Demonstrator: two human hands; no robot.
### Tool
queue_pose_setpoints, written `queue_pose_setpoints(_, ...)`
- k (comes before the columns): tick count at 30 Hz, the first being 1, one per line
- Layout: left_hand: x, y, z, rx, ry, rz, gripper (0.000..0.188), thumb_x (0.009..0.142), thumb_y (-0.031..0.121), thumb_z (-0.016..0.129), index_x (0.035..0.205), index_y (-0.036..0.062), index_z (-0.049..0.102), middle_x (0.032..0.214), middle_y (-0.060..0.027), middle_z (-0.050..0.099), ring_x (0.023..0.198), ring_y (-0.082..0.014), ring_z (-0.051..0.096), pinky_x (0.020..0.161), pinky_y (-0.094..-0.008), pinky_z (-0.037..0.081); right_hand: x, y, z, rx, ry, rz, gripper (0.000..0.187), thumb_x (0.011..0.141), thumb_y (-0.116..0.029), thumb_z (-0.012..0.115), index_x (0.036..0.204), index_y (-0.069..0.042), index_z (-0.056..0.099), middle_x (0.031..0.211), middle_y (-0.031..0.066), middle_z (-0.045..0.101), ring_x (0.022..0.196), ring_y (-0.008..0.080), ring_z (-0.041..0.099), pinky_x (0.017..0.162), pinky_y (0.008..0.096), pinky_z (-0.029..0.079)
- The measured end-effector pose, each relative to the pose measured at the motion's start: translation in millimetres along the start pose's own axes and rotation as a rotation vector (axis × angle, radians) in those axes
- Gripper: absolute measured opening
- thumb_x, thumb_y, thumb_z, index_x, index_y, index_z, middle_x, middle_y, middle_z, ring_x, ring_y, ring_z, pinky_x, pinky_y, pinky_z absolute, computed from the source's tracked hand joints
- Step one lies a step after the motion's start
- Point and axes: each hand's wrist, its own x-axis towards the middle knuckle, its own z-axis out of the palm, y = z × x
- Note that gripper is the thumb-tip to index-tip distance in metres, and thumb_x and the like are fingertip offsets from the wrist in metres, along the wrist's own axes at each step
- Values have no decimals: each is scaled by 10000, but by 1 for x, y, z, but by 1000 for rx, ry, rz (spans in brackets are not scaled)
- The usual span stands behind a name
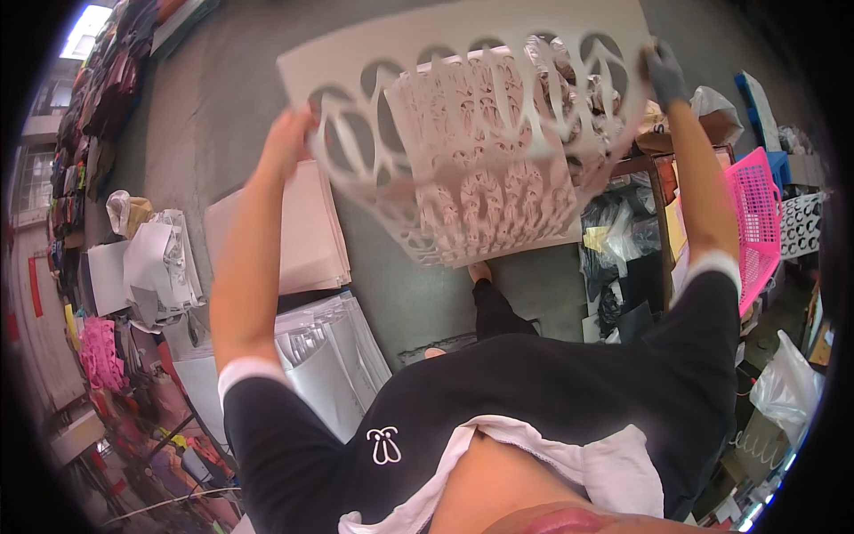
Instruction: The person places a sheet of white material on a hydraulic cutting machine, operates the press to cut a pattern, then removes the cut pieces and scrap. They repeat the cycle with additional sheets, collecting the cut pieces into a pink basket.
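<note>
Perforated white sheet (525, 27): upper edge cut off by the top of the picture; lower part blurred.
Left hand (289, 142): fingers blurred, too smeared to count.
Gloved right hand (665, 76): fingertips blurred at the sheet's edge.
Cut-out stack (556, 189): partly hidden behind the sheet.
Pink basket (754, 218): partly hidden by the right arm (703, 191).
Coloured piles (76, 169), far left: contents too small to tell.

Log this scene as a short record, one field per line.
Held item: white cut-out sheet, looped openings, partly blurred
Left hand: bare, gripping its left edge
Right hand: grey-gloved, gripping its right edge
Left side: stacked pale sheets
Right side: pink perforated basket
Clothing: black top
</note>
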Motion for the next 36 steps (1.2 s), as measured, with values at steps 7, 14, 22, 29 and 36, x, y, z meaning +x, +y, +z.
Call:
queue_pose_setpoints(7, 86, -45, 81, 596, 138, 457, 562, 840, 353, 560, 1283, 40, 412, 1270, -175, 467, 1194, -307, 434, 970, -421, 356, 19, 99, 158, -596, -113, -545, 461, 830, -330, 551, 1183, -43, 476, 983, 157, 556, 880, 311, 552, 756, 389, 446)
queue_pose_setpoints(14, -130, -290, 10, 755, -308, -588, 540, 799, 362, 598, 1157, -32, 508, 1095, -218, 579, 1050, -345, 543, 918, -402, 413, -357, 102, 159, -430, -1084, 564, 419, 764, -355, 556, 997, -8, 586, 1072, 232, 576, 1010, 381, 542, 839, 413, 438)
queue_pose_setpoints(22, -166, -435, -9, 399, -40, -619, 443, 794, 291, 625, 1102, -17, 546, 1041, -162, 607, 968, -252, 580, 855, -338, 447, -413, 138, 258, -393, -998, 636, 444, 771, -392, 534, 974, 0, 588, 1045, 234, 577, 983, 375, 552, 832, 426, 434)
queue_pose_setpoints(29, 8, -582, 132, 415, -63, -571, 581, 731, 331, 691, 1159, -17, 508, 1132, -200, 560, 1056, -297, 541, 894, -368, 429, -469, 242, 395, 325, -454, 1512, 371, 843, -391, 545, 1081, -106, 548, 903, 84, 603, 818, 231, 570, 811, 450, 430)
queue_pose_setpoints(36, 86, -669, 232, 377, -2, -474, 775, 724, 323, 688, 1310, -30, 325, 1296, -238, 414, 1206, -332, 415, 999, -386, 339, -496, 333, 489, 890, 77, 1729, 529, 841, -359, 583, 1274, -121, 395, 1309, 103, 380, 1124, 320, 432, 960, 494, 334)
